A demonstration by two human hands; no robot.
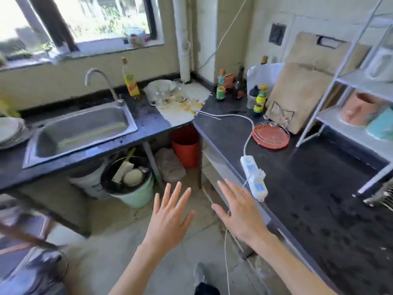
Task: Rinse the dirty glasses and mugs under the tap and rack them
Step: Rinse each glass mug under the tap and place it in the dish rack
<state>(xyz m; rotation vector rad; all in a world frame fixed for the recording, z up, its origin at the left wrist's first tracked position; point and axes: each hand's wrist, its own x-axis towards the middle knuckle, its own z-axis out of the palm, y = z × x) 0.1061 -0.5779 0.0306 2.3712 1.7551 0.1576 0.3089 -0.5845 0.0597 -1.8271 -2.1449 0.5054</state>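
Several clear glasses and glass mugs (168, 93) stand on a stained white cloth at the back corner of the dark counter, right of the steel sink (80, 130). A curved tap (100, 81) rises behind the sink, with no water running. My left hand (170, 213) and my right hand (236, 211) hover over the floor in front of me, fingers spread, holding nothing. Both hands are far from the glasses. A white wire rack (348, 86) stands on the right counter.
A yellow dish-soap bottle (130, 79) stands behind the sink. Plates (9, 130) are stacked at the left. A white power strip (254, 177) and its cable lie on the right counter near my right hand. Sauce bottles, cutting boards and a red round mat (271, 135) sit further back. Buckets stand under the counter.
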